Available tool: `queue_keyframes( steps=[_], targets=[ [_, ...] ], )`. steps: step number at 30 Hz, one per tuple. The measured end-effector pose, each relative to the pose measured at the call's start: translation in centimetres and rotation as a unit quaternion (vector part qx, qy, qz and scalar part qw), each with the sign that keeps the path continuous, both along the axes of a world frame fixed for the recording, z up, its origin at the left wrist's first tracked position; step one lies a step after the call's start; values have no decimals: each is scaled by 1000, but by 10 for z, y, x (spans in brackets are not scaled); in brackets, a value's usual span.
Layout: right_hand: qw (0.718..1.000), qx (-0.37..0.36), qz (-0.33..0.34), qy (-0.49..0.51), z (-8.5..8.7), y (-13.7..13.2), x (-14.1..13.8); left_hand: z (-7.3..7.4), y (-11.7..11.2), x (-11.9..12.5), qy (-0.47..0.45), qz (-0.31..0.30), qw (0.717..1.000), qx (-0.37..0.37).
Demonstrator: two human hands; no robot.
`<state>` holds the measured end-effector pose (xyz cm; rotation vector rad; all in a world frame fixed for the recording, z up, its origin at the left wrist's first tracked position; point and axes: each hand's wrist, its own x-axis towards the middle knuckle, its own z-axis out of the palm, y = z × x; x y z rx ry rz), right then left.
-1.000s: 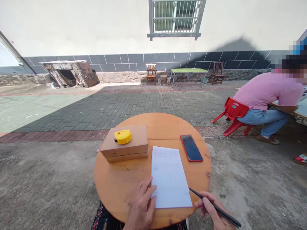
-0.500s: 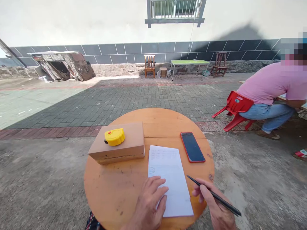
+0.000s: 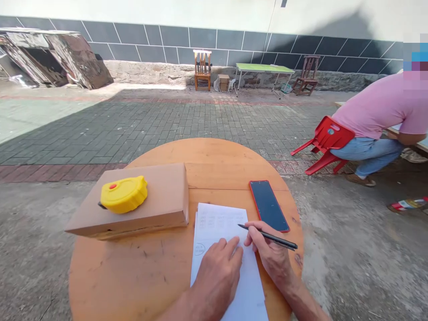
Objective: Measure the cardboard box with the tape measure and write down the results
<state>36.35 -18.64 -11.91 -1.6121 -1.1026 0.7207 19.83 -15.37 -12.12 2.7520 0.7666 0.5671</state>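
Sheets of white paper (image 3: 252,285) lie on the round wooden table (image 3: 133,276), with faint rows of writing near the top and a circled mark at the left. My left hand (image 3: 220,272) rests on the paper, palm down, fingers stretched out. Between the fingers of my right hand (image 3: 270,249) is a black pen (image 3: 276,240), its tip over the upper right part of the writing. Whether the tip touches the paper I cannot tell. A phone with a red edge (image 3: 269,205) lies just beyond my right hand, screen dark.
A cardboard box (image 3: 160,191) sits on the table's left side with a yellow tape measure (image 3: 123,194) on top. To the right, a person in a pink shirt (image 3: 374,107) sits on a red plastic chair (image 3: 334,133). A green table (image 3: 264,68) stands by the wall.
My right hand has moved left and up with the pen, from beside the paper to over its writing. My left hand has slid slightly right and up. The view has tipped downward.
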Motion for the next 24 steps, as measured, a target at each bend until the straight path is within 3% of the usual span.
queue_keyframes(
  steps=[3, 11, 24],
  targets=[
    [999, -13, -15, 27, -1, 4, 0, -4, 2, -1, -1, -3, 1000, -3],
    [994, 5, -2, -105, -2, 8, -1, -6, 7, -2, 13, -12, 1000, 26],
    [987, 27, 21, -156, -3, 11, -2, -8, 6, 0, 25, -14, 1000, -10]
  ],
)
